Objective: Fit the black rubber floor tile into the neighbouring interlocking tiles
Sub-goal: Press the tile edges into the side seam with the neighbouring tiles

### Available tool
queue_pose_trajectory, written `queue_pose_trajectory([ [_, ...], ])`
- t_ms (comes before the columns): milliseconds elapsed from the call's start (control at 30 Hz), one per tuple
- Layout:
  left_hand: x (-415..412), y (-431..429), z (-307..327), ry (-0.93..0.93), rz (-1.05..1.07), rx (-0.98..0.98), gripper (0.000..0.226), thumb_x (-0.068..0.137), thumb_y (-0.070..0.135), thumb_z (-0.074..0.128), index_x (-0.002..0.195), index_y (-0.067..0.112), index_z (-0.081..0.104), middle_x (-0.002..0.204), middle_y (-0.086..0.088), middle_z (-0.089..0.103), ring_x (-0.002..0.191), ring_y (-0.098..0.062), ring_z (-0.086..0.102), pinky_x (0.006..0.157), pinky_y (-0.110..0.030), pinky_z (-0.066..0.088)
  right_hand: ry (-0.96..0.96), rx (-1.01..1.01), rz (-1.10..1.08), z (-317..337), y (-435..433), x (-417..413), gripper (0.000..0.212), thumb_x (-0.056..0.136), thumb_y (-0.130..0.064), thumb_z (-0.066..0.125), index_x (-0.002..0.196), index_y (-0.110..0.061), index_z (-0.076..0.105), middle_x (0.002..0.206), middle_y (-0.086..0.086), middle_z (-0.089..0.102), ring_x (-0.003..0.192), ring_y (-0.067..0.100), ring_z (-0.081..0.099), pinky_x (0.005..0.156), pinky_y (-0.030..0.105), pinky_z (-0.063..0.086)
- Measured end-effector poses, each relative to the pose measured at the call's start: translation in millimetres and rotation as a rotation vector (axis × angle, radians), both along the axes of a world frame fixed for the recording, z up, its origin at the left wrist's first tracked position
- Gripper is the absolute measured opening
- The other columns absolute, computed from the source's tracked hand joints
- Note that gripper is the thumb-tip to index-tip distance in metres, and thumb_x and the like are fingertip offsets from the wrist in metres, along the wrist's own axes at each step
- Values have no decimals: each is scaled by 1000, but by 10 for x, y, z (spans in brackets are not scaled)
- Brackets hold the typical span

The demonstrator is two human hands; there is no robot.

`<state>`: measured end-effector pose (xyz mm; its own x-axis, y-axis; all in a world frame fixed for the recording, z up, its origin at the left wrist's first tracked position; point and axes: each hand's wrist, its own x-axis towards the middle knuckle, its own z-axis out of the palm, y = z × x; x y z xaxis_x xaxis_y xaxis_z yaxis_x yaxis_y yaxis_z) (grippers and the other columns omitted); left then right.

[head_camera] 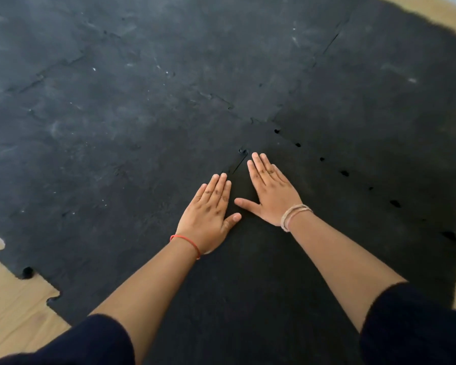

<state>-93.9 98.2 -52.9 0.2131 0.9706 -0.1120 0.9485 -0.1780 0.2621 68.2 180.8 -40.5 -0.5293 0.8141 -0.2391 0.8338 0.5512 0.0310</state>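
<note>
Our left hand [208, 212] and right hand [269, 193] lie flat, fingers spread, gripping nothing, on the black tile [287, 259]. Risk: uneven pressing leaves seam tabs [241, 159] proud.

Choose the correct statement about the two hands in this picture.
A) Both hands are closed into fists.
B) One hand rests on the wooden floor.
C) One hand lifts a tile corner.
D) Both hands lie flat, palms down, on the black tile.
D: the left hand and the right hand lie open with fingers spread on the black tile.

left hand [210, 214], right hand [271, 194] flat on black tile [313, 254]
</note>
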Motion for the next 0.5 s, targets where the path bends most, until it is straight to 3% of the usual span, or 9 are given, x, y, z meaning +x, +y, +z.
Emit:
queue_pose_trajectory([
  [167,11,21,-68,2,1,8,69,83,57,-8,135,14,-24,144,-2,-29,129,-15,-37,105,-28,-25,-39,-58,57,24,119,-24,99,75,-75,10,145,-7,-9,156,10,-12,143,20,-12,115,32,-1],
  [367,18,39,-19,24,7,-32,69,82,56,-8,133,14,-26,143,-2,-32,130,-17,-36,108,-29,-22,-230,-284,89,220,345,-107,97,83,-70,29,143,-8,-15,155,10,-18,143,21,-14,116,36,2],
  [433,17,40,-9,27,3,-34,70,81,57,-8,133,14,-26,144,-2,-31,132,-18,-33,109,-30,-19,-180,-309,69,223,347,-88,92,85,-67,28,144,-10,-14,155,8,-20,142,20,-15,116,35,0],
  [500,26,44,-19,41,-1,-34,73,78,59,-12,133,13,-25,143,-3,-30,132,-18,-31,109,-30,-19,-23,-196,13,112,203,-21,83,88,-63,22,145,-12,-10,156,5,-15,142,18,-14,115,33,-2],
])
